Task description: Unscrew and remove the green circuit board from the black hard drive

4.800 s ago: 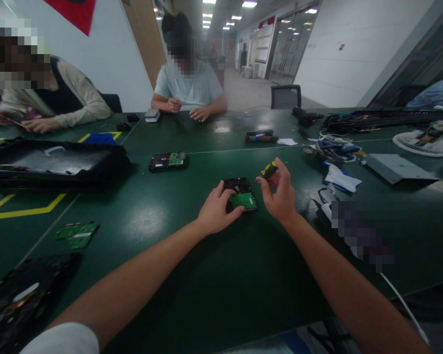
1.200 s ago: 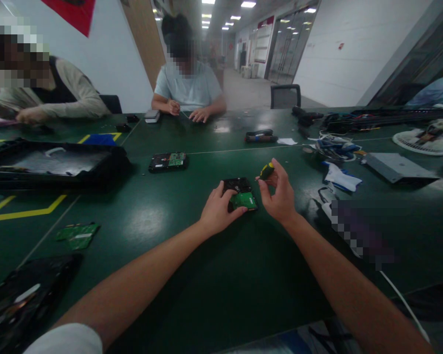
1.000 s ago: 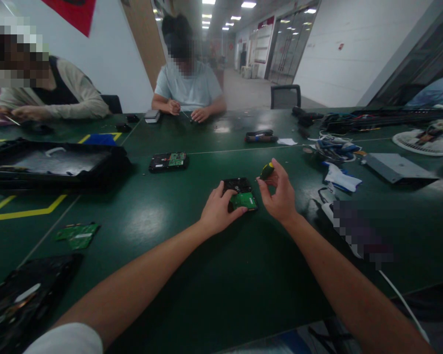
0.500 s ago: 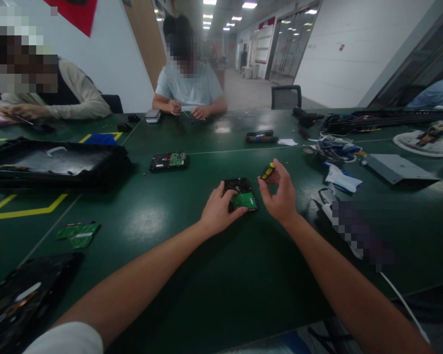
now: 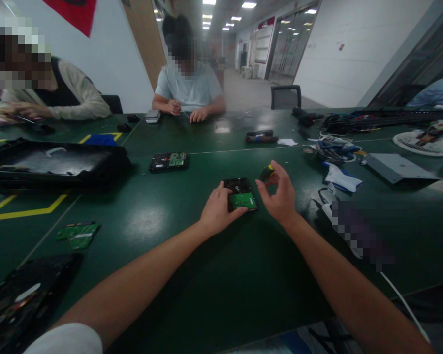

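Observation:
A black hard drive (image 5: 238, 186) with a green circuit board (image 5: 243, 199) lies on the green table in front of me. My left hand (image 5: 218, 209) grips its left and near edges, thumb along the near side. Just right of the drive, my right hand (image 5: 278, 194) is raised, its fingers closed on a screwdriver with a yellow and black handle (image 5: 267, 172). The screwdriver's shaft and tip do not show clearly. Another hard drive (image 5: 168, 161) with a green board rests farther back to the left.
A loose green circuit board (image 5: 79, 235) and a black opened casing (image 5: 29, 290) lie at left, with a big black tray (image 5: 55, 162) behind. At right are bundled cables (image 5: 335, 147), a grey metal box (image 5: 400, 167) and a power strip (image 5: 341, 228). Two people sit across the table.
The screwdriver handle has turned in my right fingers, and my right thumb has shifted slightly down and left. My left hand and the drive stay almost still. The person opposite has moved one hand.

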Tool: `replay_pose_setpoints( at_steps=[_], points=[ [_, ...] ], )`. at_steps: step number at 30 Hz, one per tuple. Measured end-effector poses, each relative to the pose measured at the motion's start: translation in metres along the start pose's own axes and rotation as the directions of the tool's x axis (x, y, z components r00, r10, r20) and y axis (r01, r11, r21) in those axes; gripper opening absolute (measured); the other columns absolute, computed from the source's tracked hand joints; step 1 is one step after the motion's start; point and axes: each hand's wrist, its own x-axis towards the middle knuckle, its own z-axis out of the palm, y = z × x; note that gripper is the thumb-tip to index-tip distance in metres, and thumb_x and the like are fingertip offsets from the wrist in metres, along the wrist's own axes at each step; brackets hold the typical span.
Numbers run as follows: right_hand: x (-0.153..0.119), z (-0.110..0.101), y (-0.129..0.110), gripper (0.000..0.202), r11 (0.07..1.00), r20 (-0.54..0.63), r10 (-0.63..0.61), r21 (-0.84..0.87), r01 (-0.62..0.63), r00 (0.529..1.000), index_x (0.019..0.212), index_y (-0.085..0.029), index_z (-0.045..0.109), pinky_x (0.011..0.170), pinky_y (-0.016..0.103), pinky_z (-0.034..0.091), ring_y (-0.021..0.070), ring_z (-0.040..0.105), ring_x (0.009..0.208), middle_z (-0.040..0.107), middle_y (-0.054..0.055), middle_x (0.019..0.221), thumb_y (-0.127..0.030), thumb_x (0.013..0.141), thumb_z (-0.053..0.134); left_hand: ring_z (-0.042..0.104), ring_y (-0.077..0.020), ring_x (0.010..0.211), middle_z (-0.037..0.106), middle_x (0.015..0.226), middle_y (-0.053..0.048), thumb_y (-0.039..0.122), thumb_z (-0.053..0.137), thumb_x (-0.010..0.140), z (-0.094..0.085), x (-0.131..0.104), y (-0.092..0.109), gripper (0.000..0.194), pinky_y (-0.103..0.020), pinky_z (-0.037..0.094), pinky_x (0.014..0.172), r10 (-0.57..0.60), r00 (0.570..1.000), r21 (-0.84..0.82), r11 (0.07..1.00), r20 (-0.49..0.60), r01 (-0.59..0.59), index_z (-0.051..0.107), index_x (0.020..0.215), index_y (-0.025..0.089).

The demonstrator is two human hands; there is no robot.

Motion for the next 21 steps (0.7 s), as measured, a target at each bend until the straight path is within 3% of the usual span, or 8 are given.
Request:
replay_pose_setpoints(
  at_steps=[6,12,17,21],
  points=[
    [0.0009,0.0002,-0.0023,0.069,1.000,0.031,0.002,0.030,-0.002,1.000,0.163,-0.031,0.025,0.089,0.049,0.066,0.0269,0.071,0.106,0.057,0.014,0.148,-0.033,0.101,0.056,0.039,-0.0369,0.153,0.036,0.165,-0.026,0.065,0.073,0.084,0.0004,0.0002,-0.0011,0.074,-0.053,0.040,0.120,-0.009,1.000,0.000,1.000,-0.002,0.009,0.053,0.135,0.016],
    [0.0019,-0.0015,-0.0029,0.069,1.000,0.002,-0.006,-0.027,0.006,1.000,0.160,-0.034,0.031,0.085,0.050,0.066,0.0244,0.069,0.090,0.063,0.011,0.134,-0.036,0.098,0.062,0.039,-0.0370,0.153,0.036,0.165,-0.025,0.067,0.072,0.084,0.0017,0.0007,-0.0025,0.074,-0.053,0.040,0.120,-0.009,1.000,-0.002,1.000,-0.004,0.009,0.053,0.135,0.017],
    [0.0027,-0.0027,-0.0062,0.067,1.000,0.042,-0.021,-0.019,0.022,0.999,0.163,-0.032,0.027,0.093,0.052,0.064,0.0271,0.069,0.103,0.058,0.013,0.143,-0.034,0.102,0.055,0.038,-0.0375,0.153,0.035,0.166,-0.024,0.067,0.071,0.084,0.0023,0.0004,-0.0022,0.073,-0.055,0.041,0.119,-0.012,1.000,-0.013,1.000,-0.002,0.012,0.053,0.135,0.018],
    [0.0020,-0.0014,-0.0034,0.069,1.000,-0.001,-0.014,-0.023,0.014,1.000,0.162,-0.033,0.029,0.085,0.050,0.065,0.0261,0.068,0.097,0.061,0.012,0.136,-0.033,0.100,0.059,0.037,-0.0374,0.154,0.035,0.166,-0.025,0.067,0.071,0.085,0.0007,0.0000,-0.0004,0.073,-0.054,0.040,0.120,-0.006,1.000,-0.004,1.000,0.001,0.006,0.053,0.135,0.017]
  ],
)
